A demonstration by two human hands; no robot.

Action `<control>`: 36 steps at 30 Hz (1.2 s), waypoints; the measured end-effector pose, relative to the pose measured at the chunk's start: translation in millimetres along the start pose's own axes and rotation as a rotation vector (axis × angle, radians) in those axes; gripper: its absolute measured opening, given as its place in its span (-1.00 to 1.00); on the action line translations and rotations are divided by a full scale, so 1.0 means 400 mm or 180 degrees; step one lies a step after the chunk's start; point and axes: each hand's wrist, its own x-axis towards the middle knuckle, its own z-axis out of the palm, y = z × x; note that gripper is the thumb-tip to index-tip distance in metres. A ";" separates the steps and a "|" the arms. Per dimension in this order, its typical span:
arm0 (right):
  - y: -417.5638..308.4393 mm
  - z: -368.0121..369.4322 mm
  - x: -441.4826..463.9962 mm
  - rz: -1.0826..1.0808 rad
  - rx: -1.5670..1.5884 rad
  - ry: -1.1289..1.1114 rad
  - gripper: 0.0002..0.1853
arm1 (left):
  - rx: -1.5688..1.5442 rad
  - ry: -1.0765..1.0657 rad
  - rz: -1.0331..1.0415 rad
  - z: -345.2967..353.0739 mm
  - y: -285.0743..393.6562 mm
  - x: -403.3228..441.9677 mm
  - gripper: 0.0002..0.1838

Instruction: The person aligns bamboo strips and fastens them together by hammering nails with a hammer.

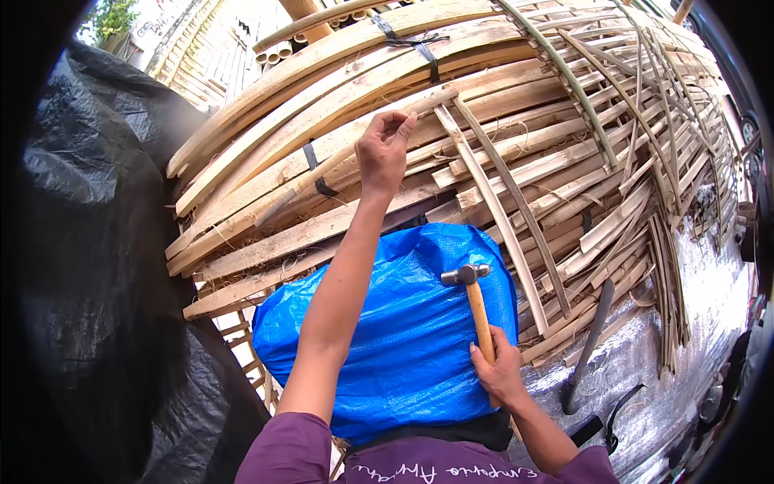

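Note:
My left hand (384,152) is raised over the stacked wooden strips, thumb and fingers curled together near the end of a round bamboo stick (431,103); whether it pinches something small cannot be made out. Below and to the right, my right hand (497,369) is wrapped round the wooden handle of a hammer (477,310). The hammer's metal head points up, over a blue plastic sheet (395,323) that covers my lap. Two narrow strips (493,202) slope down and right from the end of the stick.
Long wooden planks (266,177) and split bamboo strips (637,218) fill the upper view. Black sheeting (105,242) hangs at the left. A dark curved tool (592,343) and a black strap (619,415) lie on silvery foil (693,323) at the right.

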 end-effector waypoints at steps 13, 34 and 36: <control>0.006 -0.014 0.027 0.0285 0.0105 -0.0188 -0.65 | 0.0791 -0.0483 0.0079 0.099 -0.120 0.195 -0.80; -0.099 -0.113 0.096 -0.0011 -0.1028 0.0568 -0.69 | 0.0441 -0.0605 -0.0106 0.089 -0.143 0.181 -0.84; -0.068 -0.133 0.157 -0.0325 -0.1281 0.0869 -0.64 | 0.0411 -0.0640 -0.0167 0.093 -0.141 0.183 -0.84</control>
